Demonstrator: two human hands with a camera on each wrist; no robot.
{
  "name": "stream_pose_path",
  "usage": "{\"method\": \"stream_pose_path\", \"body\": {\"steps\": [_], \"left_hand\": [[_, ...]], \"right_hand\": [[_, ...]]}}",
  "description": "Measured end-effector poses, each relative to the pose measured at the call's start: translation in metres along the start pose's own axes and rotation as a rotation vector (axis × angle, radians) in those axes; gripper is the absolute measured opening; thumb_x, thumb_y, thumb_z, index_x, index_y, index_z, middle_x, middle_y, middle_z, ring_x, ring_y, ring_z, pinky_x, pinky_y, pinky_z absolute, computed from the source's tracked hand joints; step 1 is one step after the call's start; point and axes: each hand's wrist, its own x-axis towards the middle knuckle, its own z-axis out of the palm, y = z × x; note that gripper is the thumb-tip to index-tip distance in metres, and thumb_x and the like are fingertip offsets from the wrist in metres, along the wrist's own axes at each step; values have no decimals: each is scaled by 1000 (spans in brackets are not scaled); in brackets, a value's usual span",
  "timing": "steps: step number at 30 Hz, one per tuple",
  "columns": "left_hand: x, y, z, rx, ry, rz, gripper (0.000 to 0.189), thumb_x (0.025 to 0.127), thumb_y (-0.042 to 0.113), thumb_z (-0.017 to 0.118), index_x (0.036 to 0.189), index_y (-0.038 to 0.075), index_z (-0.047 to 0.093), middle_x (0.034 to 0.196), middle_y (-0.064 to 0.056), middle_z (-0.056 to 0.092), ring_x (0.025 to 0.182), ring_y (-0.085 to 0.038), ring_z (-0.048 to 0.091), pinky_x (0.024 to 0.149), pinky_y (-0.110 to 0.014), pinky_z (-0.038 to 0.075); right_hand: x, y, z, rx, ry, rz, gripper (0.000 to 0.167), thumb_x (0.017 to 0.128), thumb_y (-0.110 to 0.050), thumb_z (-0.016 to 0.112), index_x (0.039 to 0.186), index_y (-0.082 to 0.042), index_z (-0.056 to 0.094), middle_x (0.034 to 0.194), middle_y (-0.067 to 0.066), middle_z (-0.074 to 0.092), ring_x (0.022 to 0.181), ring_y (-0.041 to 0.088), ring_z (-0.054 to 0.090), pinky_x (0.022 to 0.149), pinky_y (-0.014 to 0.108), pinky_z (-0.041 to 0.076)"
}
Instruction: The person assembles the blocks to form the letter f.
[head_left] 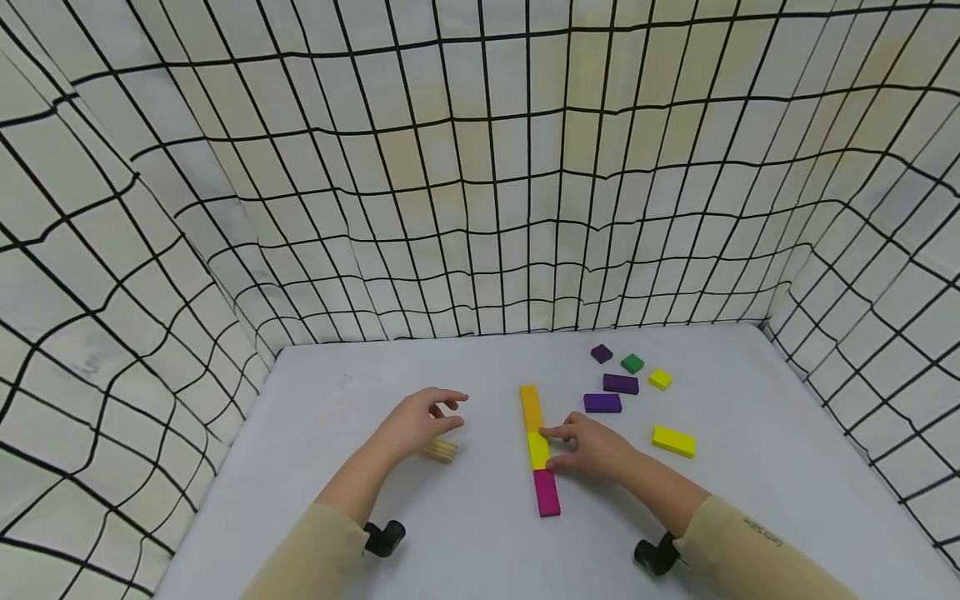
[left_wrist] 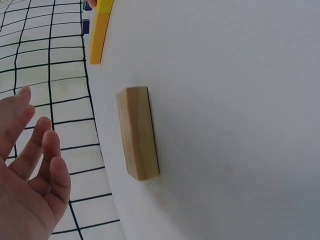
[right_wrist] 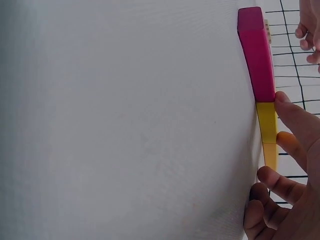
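1. Right hand (head_left: 592, 447) rests on the table (head_left: 465, 533), fingertips against the side of the yellow block (head_left: 537, 450). That block is the middle of a straight row: orange block (head_left: 530, 407) at the far end, magenta block (head_left: 547, 492) nearest.
2. Fingers look fairly straight, pushing, nothing gripped.
3. Nudge sideways only, low on the block's face, so the ends stay butted and the row line holds.
4. Left hand (head_left: 416, 421) hovers loose and empty just above the plain wooden block (head_left: 438, 450), apart from the row.
5. Use the left hand to brace the row's other side if the yellow block skews.
6. Spare purple, green and yellow blocks lie beyond, on the right.
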Motion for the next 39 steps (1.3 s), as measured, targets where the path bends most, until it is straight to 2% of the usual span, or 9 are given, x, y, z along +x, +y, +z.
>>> {"method": "stream_pose_path", "body": {"steps": [6, 14, 18, 23, 32, 39], "left_hand": [[-15, -17, -11, 57, 12, -3, 37, 90, 23, 74, 127, 21, 69, 118, -1, 65, 90, -13, 54, 70, -32, 46], [-23, -28, -15, 114, 9, 0, 33, 89, 21, 76, 122, 23, 71, 120, 5, 64, 92, -14, 54, 73, -32, 46], [-21, -31, -13, 149, -20, -11, 31, 88, 21, 76, 119, 25, 72, 123, 5, 63, 93, -14, 55, 73, -33, 47], [-18, -34, -10, 158, -60, -20, 29, 87, 18, 77, 116, 23, 74, 119, 4, 64, 95, -15, 56, 75, -35, 48], [-11, -44, -2, 155, -100, 2, 30, 84, 10, 79, 111, 21, 75, 115, 3, 66, 105, -20, 59, 93, -45, 48], [-7, -50, 1, 186, -124, -2, 35, 82, 10, 80, 114, 23, 74, 108, 6, 65, 95, -14, 55, 87, -40, 47]], "right_hand": [[1, 2, 1, -5, 7, 0, 56, 79, -44, 82, 131, -33, 66, 99, -6, 53, 83, 12, 50, 68, 26, 46], [-1, 2, 0, 7, 5, 11, 57, 79, -44, 82, 132, -32, 66, 98, -6, 52, 82, 12, 50, 68, 26, 45], [-1, 2, 0, 12, 7, 11, 56, 79, -44, 82, 132, -33, 66, 97, -6, 52, 82, 12, 50, 68, 26, 45], [-1, 2, 1, 16, 9, 9, 55, 79, -43, 82, 131, -32, 66, 98, -6, 52, 83, 12, 49, 69, 27, 45], [0, 3, 2, -3, 9, 14, 56, 78, -44, 82, 131, -33, 66, 101, -5, 53, 84, 12, 50, 70, 26, 46], [0, 2, 2, -7, 8, 19, 57, 79, -45, 82, 132, -34, 65, 101, -6, 53, 85, 12, 50, 71, 26, 47]]}}
